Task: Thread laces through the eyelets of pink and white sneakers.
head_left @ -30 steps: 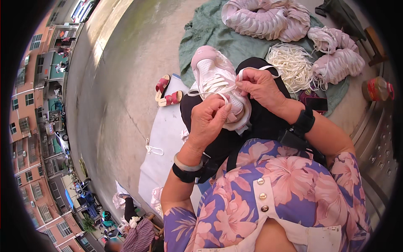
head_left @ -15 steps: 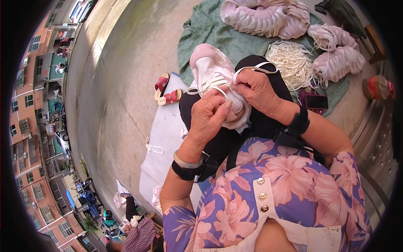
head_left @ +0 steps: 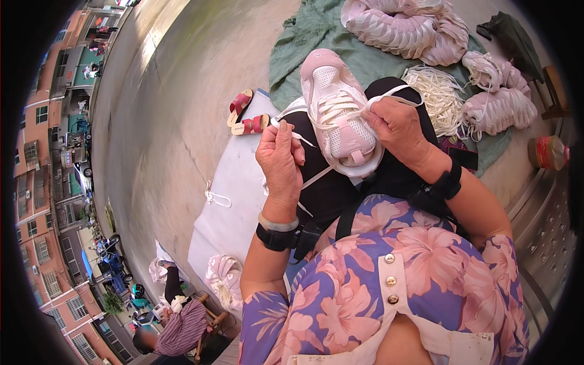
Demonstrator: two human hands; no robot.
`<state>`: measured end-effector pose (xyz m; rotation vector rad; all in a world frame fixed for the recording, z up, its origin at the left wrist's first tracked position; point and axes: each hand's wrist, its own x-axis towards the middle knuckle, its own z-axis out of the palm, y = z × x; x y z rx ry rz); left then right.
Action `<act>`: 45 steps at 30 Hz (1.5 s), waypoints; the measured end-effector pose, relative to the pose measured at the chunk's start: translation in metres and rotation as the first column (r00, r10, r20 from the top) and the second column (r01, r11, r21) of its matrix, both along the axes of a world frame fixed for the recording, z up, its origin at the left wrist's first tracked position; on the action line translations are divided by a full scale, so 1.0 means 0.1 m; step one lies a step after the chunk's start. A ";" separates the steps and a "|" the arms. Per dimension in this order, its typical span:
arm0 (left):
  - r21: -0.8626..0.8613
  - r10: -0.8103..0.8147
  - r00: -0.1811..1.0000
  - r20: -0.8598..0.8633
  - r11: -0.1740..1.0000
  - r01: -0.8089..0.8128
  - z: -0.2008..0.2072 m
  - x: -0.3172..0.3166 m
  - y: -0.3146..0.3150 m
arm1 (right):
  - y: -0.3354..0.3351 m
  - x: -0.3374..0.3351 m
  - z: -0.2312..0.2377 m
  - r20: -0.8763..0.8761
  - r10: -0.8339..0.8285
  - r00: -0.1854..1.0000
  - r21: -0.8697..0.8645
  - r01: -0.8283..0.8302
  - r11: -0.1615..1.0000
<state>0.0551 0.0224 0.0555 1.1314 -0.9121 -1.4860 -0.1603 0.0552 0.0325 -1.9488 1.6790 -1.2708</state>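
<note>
A pink and white sneaker (head_left: 322,76) rests on my black-clad thighs, its toe pointing away from me. White lace crosses its tongue. My left hand (head_left: 281,167) is left of the shoe, thumb and fingers pinching a white shoelace (head_left: 307,141) that hangs loose from it. At the shoe's right eyelets, my right hand (head_left: 398,129) pinches another stretch of lace, which loops out over my right knee. The exact fingertip grip there is partly hidden. A dark band is strapped round each of my wrists.
Loose white laces (head_left: 431,109) and bundled shoe uppers (head_left: 407,27) lie on a green cloth (head_left: 298,55). Red sandals (head_left: 250,125) stand by a pale sheet (head_left: 228,176). An oil-like bottle (head_left: 547,152) is at right. Another person (head_left: 185,328) sits at lower left.
My left hand has drawn away from the shoe to the left, with lace in its fingers. My right hand has shifted right and slightly down, so the lacing shows more fully.
</note>
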 end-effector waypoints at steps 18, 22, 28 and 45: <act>-0.185 -0.065 0.988 0.140 0.979 0.090 -0.24 -0.13 0.03 | 0.02 -0.02 0.01 0.189 -0.015 0.982 0.171 -0.018 0.985; -0.202 -0.068 0.986 0.150 0.974 0.098 -0.29 -0.13 0.04 | 0.04 -0.03 -0.02 0.258 -0.023 0.966 0.207 -0.033 0.978; -0.224 -0.048 0.986 0.162 0.971 0.084 -0.32 -0.15 0.02 | 0.10 -0.05 -0.01 0.282 -0.041 0.959 0.240 -0.030 0.970; -0.360 0.051 0.945 0.324 0.930 0.074 -0.36 -0.21 0.09 | 0.14 -0.09 -0.07 0.268 0.019 0.963 0.141 -0.059 0.988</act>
